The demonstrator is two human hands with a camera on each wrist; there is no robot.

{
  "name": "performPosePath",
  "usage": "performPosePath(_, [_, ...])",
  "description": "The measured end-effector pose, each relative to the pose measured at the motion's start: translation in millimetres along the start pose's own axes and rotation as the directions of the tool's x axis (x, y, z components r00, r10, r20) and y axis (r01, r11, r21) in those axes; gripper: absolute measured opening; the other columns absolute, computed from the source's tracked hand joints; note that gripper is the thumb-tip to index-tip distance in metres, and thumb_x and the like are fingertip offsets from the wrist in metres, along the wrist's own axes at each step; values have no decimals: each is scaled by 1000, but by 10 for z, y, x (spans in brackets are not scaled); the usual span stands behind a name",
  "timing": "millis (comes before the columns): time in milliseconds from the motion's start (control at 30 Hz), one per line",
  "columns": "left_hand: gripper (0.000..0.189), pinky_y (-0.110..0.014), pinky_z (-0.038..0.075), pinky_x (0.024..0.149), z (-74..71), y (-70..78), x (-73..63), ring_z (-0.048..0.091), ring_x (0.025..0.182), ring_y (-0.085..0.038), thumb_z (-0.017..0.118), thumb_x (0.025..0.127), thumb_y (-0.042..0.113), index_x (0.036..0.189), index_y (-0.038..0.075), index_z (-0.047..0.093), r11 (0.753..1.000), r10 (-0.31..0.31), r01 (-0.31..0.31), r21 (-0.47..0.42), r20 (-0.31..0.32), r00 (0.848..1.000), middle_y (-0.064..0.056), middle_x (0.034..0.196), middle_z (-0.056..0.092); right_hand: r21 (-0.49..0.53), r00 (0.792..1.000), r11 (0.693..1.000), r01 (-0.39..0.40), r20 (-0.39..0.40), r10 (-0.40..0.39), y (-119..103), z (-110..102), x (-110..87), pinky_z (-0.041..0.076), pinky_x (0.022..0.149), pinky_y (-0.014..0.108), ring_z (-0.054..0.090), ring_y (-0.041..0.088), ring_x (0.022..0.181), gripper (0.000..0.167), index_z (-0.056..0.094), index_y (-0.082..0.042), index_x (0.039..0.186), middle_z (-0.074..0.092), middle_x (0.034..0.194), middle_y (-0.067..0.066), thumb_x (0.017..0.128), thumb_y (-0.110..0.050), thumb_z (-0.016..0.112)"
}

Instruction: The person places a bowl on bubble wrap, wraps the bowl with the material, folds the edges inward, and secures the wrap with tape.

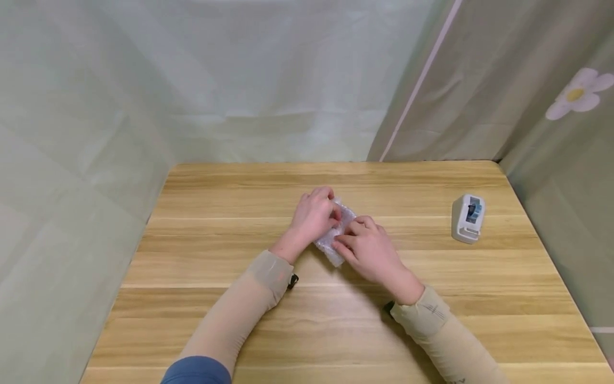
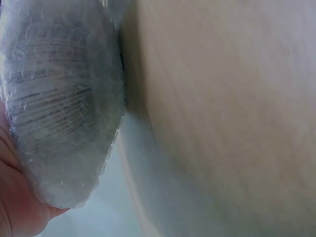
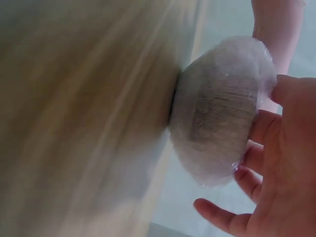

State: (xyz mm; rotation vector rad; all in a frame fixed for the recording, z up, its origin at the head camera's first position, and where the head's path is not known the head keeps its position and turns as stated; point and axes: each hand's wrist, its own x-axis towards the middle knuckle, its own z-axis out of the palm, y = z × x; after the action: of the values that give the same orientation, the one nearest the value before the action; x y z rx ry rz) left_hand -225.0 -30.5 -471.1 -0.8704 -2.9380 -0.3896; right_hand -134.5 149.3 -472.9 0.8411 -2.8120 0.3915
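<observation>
A bundle in clear bubble wrap [image 1: 329, 244] lies on the wooden table between the two hands. Through the wrap, fine dark lines show on the item inside, seen in the left wrist view on the bundle [image 2: 54, 98]; its kind cannot be made out. My left hand [image 1: 314, 213] is at the bundle's upper left, its curled fingers pinching the wrap on top. From the right, my right hand [image 1: 371, 249] holds the wrap with bent fingers and thumb. In the right wrist view, the right hand's fingers [image 3: 254, 157] touch the upper face of the bundle [image 3: 217, 108], the little finger standing off it.
A grey-white tape dispenser [image 1: 467, 218] with a blue-black roll stands at the right of the wooden table [image 1: 216, 197]. Pale curtains [image 1: 288, 80] hang behind the table and along its sides; a flower print [image 1: 575, 95] shows at the right.
</observation>
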Motion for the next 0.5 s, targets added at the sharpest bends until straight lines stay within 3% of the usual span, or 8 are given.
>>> performPosePath(233, [7, -45, 53, 91, -1, -40, -8, 60, 115, -21, 91, 86, 31, 91, 31, 86, 997, -31, 33, -68, 31, 999, 0, 121, 66, -13, 997, 999, -44, 67, 45, -51, -48, 21, 56, 90, 60, 54, 34, 122, 38, 86, -18, 108, 67, 110, 5, 110, -44, 58])
performPosePath(400, [19, -46, 53, 94, -34, -88, -27, 59, 118, -23, 85, 84, 17, 95, 32, 86, 987, -46, 55, -149, 61, 997, -1, 127, 65, -15, 995, 998, -59, 74, 60, -52, -47, 24, 56, 91, 60, 53, 35, 124, 37, 86, -18, 106, 66, 110, 6, 109, -43, 59])
performPosePath(500, [25, -48, 50, 102, -66, -111, -67, 56, 126, -24, 81, 83, 14, 100, 31, 86, 989, -25, 32, -144, 52, 998, -1, 135, 62, -16, 995, 998, -62, 73, 63, -54, -33, 24, 56, 90, 60, 53, 36, 124, 37, 86, -17, 105, 66, 108, 6, 109, -42, 59])
